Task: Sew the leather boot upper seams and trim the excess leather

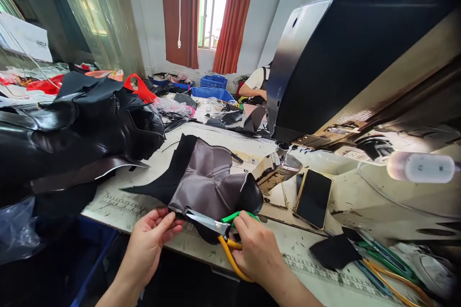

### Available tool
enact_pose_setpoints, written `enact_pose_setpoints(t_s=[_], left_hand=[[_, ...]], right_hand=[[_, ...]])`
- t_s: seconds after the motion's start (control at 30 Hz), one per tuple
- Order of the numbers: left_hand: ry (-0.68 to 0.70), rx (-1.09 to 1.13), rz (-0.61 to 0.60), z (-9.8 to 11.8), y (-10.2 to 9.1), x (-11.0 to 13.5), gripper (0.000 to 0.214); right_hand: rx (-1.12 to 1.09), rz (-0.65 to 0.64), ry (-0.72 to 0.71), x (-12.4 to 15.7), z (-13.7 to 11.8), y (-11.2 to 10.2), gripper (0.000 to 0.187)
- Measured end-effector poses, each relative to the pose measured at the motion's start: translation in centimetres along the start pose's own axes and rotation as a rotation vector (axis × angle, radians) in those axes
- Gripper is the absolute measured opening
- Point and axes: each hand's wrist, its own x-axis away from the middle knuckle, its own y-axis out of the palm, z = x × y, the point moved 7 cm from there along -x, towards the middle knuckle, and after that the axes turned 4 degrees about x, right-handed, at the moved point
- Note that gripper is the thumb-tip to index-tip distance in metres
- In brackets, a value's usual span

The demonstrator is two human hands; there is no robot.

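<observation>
A dark brown leather piece with black lining lies at the front of the sewing table, its seams crossing near the middle. My left hand pinches the near left edge of this piece between thumb and fingers. In my right hand is a pair of scissors with one green and one yellow handle. The blades are parted and point left, at the near edge of the leather close to my left fingertips. Whether the lower blade touches the leather is hidden.
A sewing machine head overhangs the right side, its post beside the leather. A phone lies right of it, with more scissors and a black scrap. Black leather pieces pile up left. A person sits across.
</observation>
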Motion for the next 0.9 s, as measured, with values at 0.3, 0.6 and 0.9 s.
enact_pose_setpoints(t_s=[0.3,0.6,0.9], left_hand=[[0.037,-0.053,-0.057,-0.7,0.4,1.6,0.055],[0.071,-0.12,-0.104,-0.7,0.0,1.9,0.053],[0.13,-0.248,-0.18,0.1,0.6,2.2,0.047]], right_hand=[[-0.061,0.075,-0.05,-1.1,-1.9,-1.9,0.023],[-0.072,0.099,-0.096,-1.2,-2.4,-2.5,0.02],[-0.066,0.14,-0.112,-1.1,-2.5,-2.7,0.016]])
